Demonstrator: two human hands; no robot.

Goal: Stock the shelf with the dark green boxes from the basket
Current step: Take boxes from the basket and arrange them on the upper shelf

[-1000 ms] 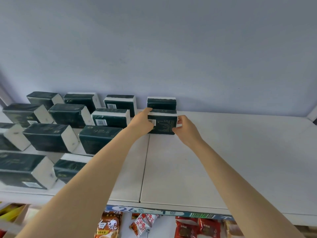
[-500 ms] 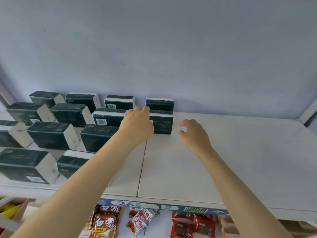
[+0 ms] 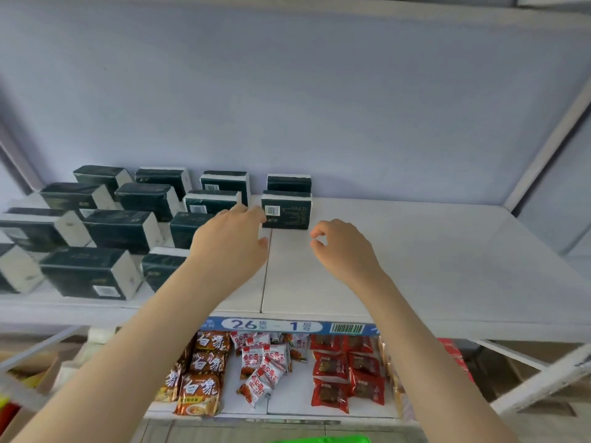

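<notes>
On the left half of the flat white metal shelf point(image 3: 307, 289), more than a dozen dark green boxes point(image 3: 121, 230), rectangular wrapped packs with white end faces, sit in rows from the front edge to the back wall. A good share of the stocking looks done. The left hand point(image 3: 233, 241) hovers over the shelf's middle seam, fingers loosely spread and holding nothing. Its fingertips are just beside the front box point(image 3: 286, 214) of the rightmost column; I cannot tell whether they touch it. That box rests on the shelf with its barcode face showing, and the rear box point(image 3: 288, 183) stands behind it by the wall. The right hand point(image 3: 343, 247) is near the front box but apart from it, empty, with fingers lightly curled. Further right the shelf is bare, so several more columns would fit. The basket is not clearly in view. Only a bright green strip point(image 3: 319, 439) at the bottom edge might be it, so I cannot tell how many boxes remain.
</notes>
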